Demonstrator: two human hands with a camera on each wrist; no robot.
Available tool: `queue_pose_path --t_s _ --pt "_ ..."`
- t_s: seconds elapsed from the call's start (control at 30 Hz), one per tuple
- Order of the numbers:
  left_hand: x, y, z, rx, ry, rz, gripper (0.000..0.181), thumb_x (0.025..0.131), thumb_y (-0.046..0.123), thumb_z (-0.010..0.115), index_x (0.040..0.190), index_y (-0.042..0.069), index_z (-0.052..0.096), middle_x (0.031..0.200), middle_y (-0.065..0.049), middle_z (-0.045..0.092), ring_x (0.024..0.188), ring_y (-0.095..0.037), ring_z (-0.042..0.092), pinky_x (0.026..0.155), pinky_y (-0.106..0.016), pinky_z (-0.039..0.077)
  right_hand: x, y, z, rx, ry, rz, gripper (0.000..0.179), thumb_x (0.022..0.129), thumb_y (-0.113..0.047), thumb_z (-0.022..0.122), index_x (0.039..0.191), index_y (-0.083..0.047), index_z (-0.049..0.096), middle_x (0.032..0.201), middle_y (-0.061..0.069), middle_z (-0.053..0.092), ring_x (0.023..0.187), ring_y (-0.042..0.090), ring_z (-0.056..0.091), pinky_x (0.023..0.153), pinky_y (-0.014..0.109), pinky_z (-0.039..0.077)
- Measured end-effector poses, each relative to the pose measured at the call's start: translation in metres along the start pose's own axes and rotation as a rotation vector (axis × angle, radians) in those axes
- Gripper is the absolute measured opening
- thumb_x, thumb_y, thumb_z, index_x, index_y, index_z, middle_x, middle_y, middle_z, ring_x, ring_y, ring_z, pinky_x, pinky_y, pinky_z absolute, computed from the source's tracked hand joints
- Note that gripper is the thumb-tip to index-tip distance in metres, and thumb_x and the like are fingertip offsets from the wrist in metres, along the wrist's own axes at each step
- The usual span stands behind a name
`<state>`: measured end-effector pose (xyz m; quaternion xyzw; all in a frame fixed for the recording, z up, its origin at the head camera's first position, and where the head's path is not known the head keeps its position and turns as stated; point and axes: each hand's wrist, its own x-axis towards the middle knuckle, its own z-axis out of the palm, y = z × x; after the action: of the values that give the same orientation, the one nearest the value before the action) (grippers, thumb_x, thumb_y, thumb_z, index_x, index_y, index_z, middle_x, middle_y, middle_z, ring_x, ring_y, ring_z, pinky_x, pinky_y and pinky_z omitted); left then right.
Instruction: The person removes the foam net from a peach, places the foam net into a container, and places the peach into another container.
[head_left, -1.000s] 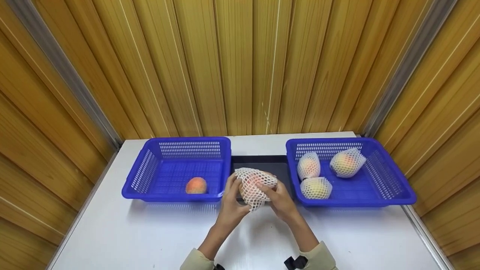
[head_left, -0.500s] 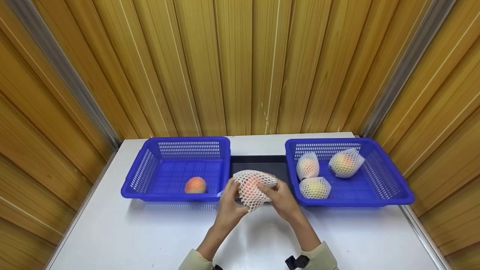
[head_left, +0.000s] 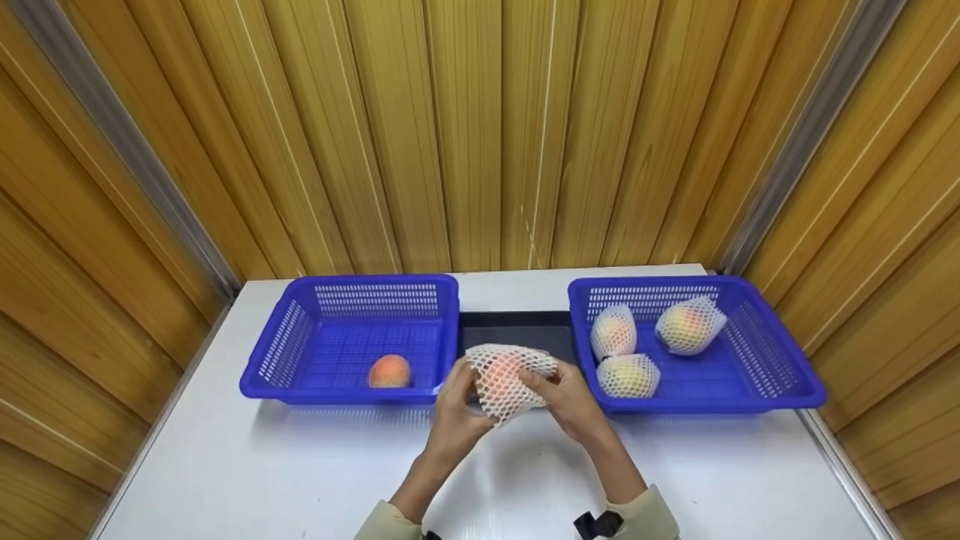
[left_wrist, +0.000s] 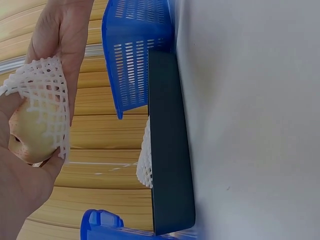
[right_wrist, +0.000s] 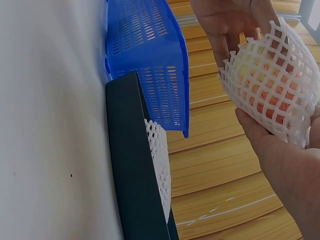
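Both hands hold one peach (left_wrist: 31, 131) in a white foam net (head_left: 506, 386), in front of the black tray. My left hand (head_left: 454, 420) has its fingers and thumb curled around the left side. My right hand (head_left: 574, 401) grips the right side, its thumb pressing on the netting. In the left wrist view the stem end of the peach shows bare, beside the left hand's thumb and fingers, while netting covers the rest. The right wrist view shows the reddish side through the mesh (right_wrist: 272, 85), with the net's ragged edge towards the other hand.
A blue basket (head_left: 262, 375) at left holds a bare peach (head_left: 390, 371). The right blue basket (head_left: 795, 390) holds three netted peaches (head_left: 628, 375). Between them stands the black tray (head_left: 517, 326), with white foam netting (right_wrist: 159, 167) in it. A wood-patterned wall (head_left: 480, 135) rises behind the white table (head_left: 315, 465).
Both hands and the netted peach have sunk slightly towards me, and the right hand has shifted a little to the right. The peaches in the baskets have not moved.
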<state>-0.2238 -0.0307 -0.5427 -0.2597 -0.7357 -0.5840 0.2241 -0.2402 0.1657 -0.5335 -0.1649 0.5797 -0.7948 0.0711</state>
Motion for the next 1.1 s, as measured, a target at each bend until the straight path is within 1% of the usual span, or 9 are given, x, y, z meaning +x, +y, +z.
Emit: queue_pose_path --t_s 0.17,0.33,0.47,0.53,0.67,0.8,0.9,0.97,1.1 --pt "-0.001 -0.002 -0.002 -0.022 -0.020 -0.012 0.075 0.069 -0.009 0.087 0.135 0.009 0.059 0.135 -0.007 0.055 0.117 -0.020 0.061 0.095 -0.035 0.057 -0.001 0.001 -0.003 -0.004 -0.001 0.013 0.040 0.102 -0.005 0.059 0.136 0.013 0.050 0.121 0.020 0.066 0.107 0.028 0.069 0.090 0.038 0.059" --pt "-0.001 -0.001 -0.003 -0.030 -0.021 -0.020 0.077 0.067 -0.012 0.087 0.136 0.010 0.059 0.137 -0.007 0.055 0.118 -0.021 0.061 0.097 -0.032 0.056 -0.001 0.001 -0.004 -0.001 0.000 0.013 0.037 0.102 -0.003 0.058 0.134 0.013 0.052 0.119 0.020 0.067 0.105 0.029 0.069 0.087 0.037 0.060" --pt "0.001 -0.002 -0.003 -0.009 -0.003 -0.014 0.077 0.064 -0.012 0.088 0.134 0.007 0.060 0.136 -0.011 0.056 0.115 -0.021 0.062 0.094 -0.033 0.057 0.000 0.001 -0.003 -0.001 0.014 0.008 0.038 0.101 -0.003 0.059 0.135 0.014 0.052 0.120 0.020 0.067 0.104 0.027 0.069 0.088 0.036 0.060" --pt "0.002 -0.001 -0.002 0.017 0.010 -0.002 0.077 0.062 -0.014 0.088 0.131 0.003 0.061 0.135 -0.016 0.056 0.113 -0.022 0.062 0.091 -0.034 0.058 0.000 0.001 -0.003 -0.004 0.020 0.006 0.039 0.101 -0.003 0.060 0.135 0.014 0.052 0.120 0.019 0.067 0.104 0.026 0.069 0.088 0.036 0.060" --pt "0.005 0.013 -0.007 0.038 0.023 0.028 0.072 0.059 -0.018 0.085 0.126 -0.007 0.061 0.132 -0.026 0.056 0.110 -0.024 0.063 0.087 -0.034 0.060 0.000 0.000 -0.005 -0.037 0.022 -0.004 0.039 0.100 -0.004 0.061 0.135 0.012 0.053 0.120 0.018 0.068 0.104 0.025 0.069 0.089 0.035 0.059" --pt "0.009 0.029 -0.015 0.026 0.020 0.035 0.067 0.063 -0.015 0.087 0.124 -0.009 0.060 0.131 -0.026 0.057 0.113 -0.027 0.062 0.087 -0.032 0.059 0.001 0.001 -0.009 -0.112 0.025 -0.019 0.040 0.100 -0.007 0.063 0.136 0.008 0.056 0.120 0.017 0.069 0.102 0.023 0.069 0.088 0.034 0.059" --pt "0.010 0.031 -0.019 0.014 0.019 0.025 0.065 0.065 -0.013 0.087 0.125 -0.009 0.060 0.131 -0.025 0.058 0.114 -0.028 0.062 0.089 -0.030 0.058 0.000 0.001 -0.011 -0.153 0.061 -0.011 0.038 0.099 -0.011 0.066 0.133 0.005 0.060 0.116 0.017 0.069 0.099 0.020 0.068 0.084 0.030 0.059" --pt "0.010 0.031 -0.021 -0.005 0.017 0.015 0.065 0.067 -0.013 0.087 0.125 -0.008 0.059 0.132 -0.024 0.057 0.116 -0.027 0.061 0.092 -0.030 0.057 -0.001 0.001 -0.013 -0.165 0.093 0.003 0.036 0.098 -0.012 0.068 0.129 0.004 0.062 0.114 0.016 0.069 0.097 0.019 0.067 0.082 0.029 0.059" --pt "0.010 0.029 -0.024 -0.041 0.014 -0.002 0.066 0.069 -0.012 0.086 0.128 -0.010 0.058 0.135 -0.026 0.054 0.122 -0.029 0.059 0.101 -0.033 0.053 -0.002 0.000 -0.015 -0.164 0.120 0.019 0.036 0.097 -0.012 0.070 0.128 0.005 0.063 0.115 0.016 0.068 0.098 0.020 0.066 0.082 0.028 0.058"
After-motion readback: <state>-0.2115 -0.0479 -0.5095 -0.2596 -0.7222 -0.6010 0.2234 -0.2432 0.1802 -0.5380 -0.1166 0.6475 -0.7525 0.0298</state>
